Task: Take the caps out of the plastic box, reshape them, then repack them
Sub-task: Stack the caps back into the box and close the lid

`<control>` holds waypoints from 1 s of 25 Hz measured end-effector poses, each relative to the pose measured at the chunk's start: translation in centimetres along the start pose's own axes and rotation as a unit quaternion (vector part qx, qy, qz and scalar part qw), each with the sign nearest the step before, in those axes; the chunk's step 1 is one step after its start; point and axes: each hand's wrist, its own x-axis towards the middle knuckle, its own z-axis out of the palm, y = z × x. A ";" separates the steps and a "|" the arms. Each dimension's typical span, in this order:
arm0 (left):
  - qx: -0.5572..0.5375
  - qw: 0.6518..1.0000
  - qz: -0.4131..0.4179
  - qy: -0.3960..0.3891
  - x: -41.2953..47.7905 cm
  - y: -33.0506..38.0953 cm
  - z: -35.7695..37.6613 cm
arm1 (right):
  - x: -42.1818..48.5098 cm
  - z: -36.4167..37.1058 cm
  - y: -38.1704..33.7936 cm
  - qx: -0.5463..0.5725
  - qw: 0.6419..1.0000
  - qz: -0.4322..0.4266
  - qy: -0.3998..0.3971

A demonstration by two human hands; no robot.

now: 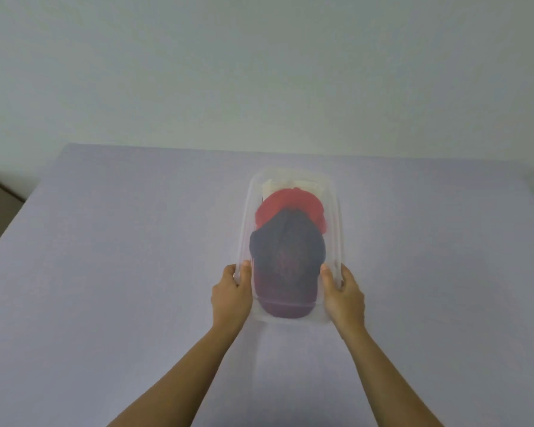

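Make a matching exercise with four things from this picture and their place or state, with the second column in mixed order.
Things:
1. navy cap
2. red cap
3. cream cap
4. left hand

Places:
A. far end of the box
B. grips the box's near left side
C. nearest in the box
D. middle of the box

Pairs: 1-C, 2-D, 3-A, 4-B
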 end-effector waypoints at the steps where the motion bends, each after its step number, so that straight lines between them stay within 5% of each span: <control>1: -0.008 1.000 0.008 -0.004 1.3 1.1 0.3 | 1.6 0.0 -0.8 0.003 1.000 -0.006 0.001; 15: 0.039 0.999 0.017 0.020 14.7 6.8 5.1 | 16.8 2.9 -5.8 -0.030 0.999 -0.036 -0.025; 22: 0.117 0.993 0.028 0.004 14.1 7.9 4.9 | 15.5 2.6 -6.7 -0.111 0.992 -0.063 0.008; 25: 0.149 0.982 0.114 0.017 12.6 8.2 3.7 | 12.9 2.3 -7.8 -0.168 0.975 -0.146 0.024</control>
